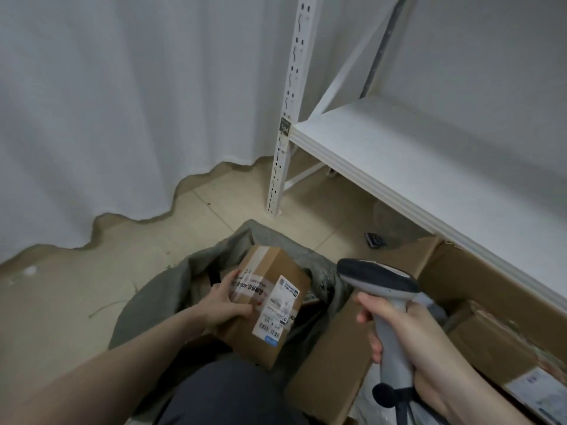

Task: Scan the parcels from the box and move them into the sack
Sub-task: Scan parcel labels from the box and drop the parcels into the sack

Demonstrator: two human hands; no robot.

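Cardboard parcel in left hand above grey fabric sack.

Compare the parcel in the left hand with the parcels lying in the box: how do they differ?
The held parcel is gripped by the left hand above the sack; the box parcels lie untouched. The held one is tilted, the others lie flat. All are brown cardboard with white labels.

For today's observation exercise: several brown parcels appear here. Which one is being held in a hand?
The labelled parcel over the grey sack, gripped by the left hand; the others lie in the box.
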